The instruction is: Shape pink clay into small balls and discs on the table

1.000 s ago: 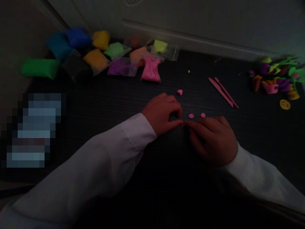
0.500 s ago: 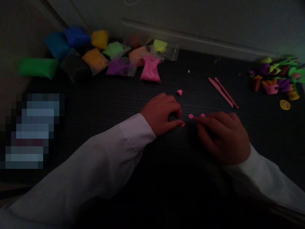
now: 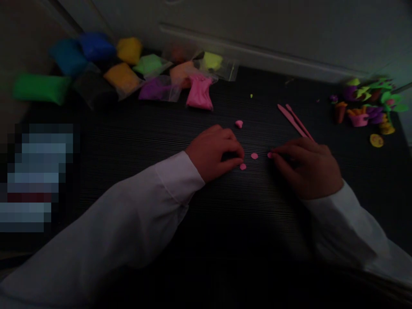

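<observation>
Three flat pink clay discs lie in a row on the dark table (image 3: 206, 206). At the left one (image 3: 243, 166), my left hand (image 3: 215, 153) has its thumb and index tips drawn together by the edge; whether they grip it is hidden. The middle disc (image 3: 254, 156) lies between my hands, touched by neither. My right hand (image 3: 307, 168) pinches the right disc (image 3: 270, 155) between thumb and index finger. Beyond my left hand sits a small pink clay lump (image 3: 238, 124). Two pink modelling tools (image 3: 292, 120) lie behind my right hand, which covers their near ends.
Bags of coloured clay, among them a pink bag (image 3: 199, 92) and a green one (image 3: 41, 88), line the back left. Small clay models (image 3: 358, 117) and a round yellow piece (image 3: 376, 140) are at the right. A blurred-out screen (image 3: 38, 176) lies at the left.
My right hand has moved off the middle disc and closed on the right one, partly covering the tools. My left thumb and index finger have come together. The view has shifted slightly.
</observation>
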`<state>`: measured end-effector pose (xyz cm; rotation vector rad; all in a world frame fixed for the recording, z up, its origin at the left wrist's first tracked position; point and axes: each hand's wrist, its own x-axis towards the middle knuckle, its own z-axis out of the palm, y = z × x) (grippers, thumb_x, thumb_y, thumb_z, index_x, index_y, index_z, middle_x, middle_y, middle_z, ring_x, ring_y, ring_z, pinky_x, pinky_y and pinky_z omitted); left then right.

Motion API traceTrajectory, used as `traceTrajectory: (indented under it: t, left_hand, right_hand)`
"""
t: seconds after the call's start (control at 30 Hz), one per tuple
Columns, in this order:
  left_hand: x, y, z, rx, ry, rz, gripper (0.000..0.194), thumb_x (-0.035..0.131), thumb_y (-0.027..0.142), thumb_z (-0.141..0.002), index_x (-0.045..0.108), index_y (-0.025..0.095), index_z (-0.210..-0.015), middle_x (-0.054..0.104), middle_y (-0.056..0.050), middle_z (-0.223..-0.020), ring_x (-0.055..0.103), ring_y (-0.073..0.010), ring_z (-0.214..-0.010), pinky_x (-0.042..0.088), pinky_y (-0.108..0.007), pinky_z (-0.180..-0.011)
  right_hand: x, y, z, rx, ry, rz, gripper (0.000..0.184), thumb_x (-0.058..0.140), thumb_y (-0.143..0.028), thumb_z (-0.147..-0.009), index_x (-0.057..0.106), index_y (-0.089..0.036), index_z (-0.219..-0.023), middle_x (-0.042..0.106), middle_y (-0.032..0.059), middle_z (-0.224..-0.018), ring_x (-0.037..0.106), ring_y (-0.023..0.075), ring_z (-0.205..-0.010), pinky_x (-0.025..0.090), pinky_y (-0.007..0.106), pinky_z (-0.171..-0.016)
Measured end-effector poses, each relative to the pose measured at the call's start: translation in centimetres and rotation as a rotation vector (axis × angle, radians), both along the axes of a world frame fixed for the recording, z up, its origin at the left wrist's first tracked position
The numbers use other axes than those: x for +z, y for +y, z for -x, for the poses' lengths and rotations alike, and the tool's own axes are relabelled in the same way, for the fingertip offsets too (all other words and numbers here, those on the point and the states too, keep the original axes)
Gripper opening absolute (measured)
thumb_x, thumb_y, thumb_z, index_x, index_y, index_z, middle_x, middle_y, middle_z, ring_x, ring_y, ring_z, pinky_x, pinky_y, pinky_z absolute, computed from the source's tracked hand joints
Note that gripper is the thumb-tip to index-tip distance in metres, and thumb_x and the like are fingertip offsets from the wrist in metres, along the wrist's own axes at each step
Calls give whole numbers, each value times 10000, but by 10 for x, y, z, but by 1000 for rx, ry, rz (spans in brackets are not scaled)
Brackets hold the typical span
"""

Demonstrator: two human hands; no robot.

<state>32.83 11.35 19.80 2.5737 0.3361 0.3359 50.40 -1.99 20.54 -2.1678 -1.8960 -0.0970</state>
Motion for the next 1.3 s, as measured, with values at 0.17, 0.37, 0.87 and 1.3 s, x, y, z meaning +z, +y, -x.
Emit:
traceTrajectory:
  t: [0.17, 0.37, 0.87, 1.3]
  left_hand:
    - [1, 0, 0, 3, -2, -3, 172, 489, 309, -734, 614, 202, -785, 549, -12, -805, 465, -140, -779, 334, -302, -734]
    - [1, 0, -1, 20, 9, 1, 174, 492, 312, -732, 609, 198, -791, 549, -15, -794, 470, -145, -775, 339, -302, -724]
    - [0, 0, -1, 16, 8, -25, 182, 487, 308, -730, 606, 184, -788, 555, -17, -795, 478, -144, -782, 344, -301, -730]
    - [-1, -1, -2, 22, -17, -33, 196, 486, 318, -725, 612, 180, -784, 558, -16, -789, 478, -139, -772, 340, -291, -722]
  right_hand:
    - [1, 2, 0, -42, 15, 4, 164, 493, -311, -719, 615, -216, -773, 586, 24, -824, 523, 157, -712, 340, 311, -640]
    - [3, 1, 1, -51, 57, -16, 148, 496, -296, -715, 606, -207, -758, 585, 17, -818, 534, 141, -691, 367, 292, -623]
    - [12, 3, 21, 34, 296, -29, 126, 534, -288, -699, 600, -190, -744, 571, 23, -799, 519, 150, -761, 406, 303, -689]
    - [2, 10, 34, 102, 188, -9, 100, 544, -289, -684, 609, -223, -721, 566, 31, -876, 477, 192, -806, 353, 362, -692]
